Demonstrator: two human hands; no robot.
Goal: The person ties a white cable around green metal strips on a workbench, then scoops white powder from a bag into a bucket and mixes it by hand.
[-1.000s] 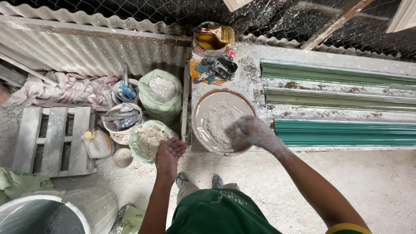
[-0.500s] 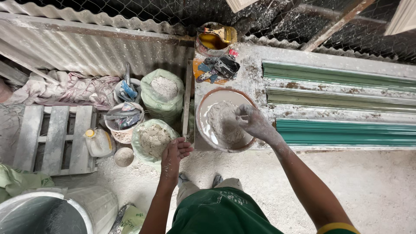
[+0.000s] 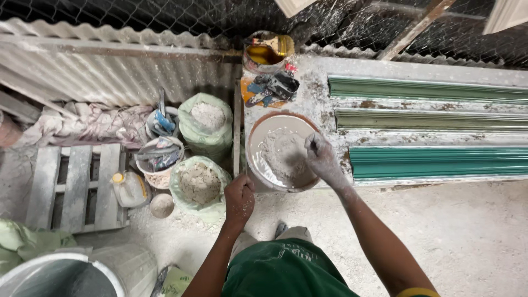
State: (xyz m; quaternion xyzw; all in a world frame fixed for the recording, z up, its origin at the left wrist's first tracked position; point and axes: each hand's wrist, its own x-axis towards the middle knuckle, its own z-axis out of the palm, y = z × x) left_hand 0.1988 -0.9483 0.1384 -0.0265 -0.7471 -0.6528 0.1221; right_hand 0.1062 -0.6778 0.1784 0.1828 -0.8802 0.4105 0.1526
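Note:
A round basin [image 3: 258, 165] with a rust-coloured rim stands at the corner of a dusty workbench and holds pale grey powder or paste. My right hand [image 3: 322, 159], coated in grey dust, reaches into the basin with its fingers closed in the mix; what it grips is hidden. My left hand [image 3: 239, 198] hangs as a loose fist just left of the basin's near edge, above an open green sack of grey powder [image 3: 199, 184]. Nothing shows inside that hand.
A second green sack [image 3: 207, 118] stands behind the first. Small buckets of tools [image 3: 159, 157], a plastic jug [image 3: 129, 190] and a wooden pallet [image 3: 71, 184] lie to the left. Green moulded strips [image 3: 434, 162] rest on the bench, with a can [image 3: 264, 52] behind the basin. A large white tub [image 3: 60, 275] is at lower left.
My right hand has gone from the basin's near rim deeper into the mix. My left hand has shifted right, off the sack toward the basin's edge.

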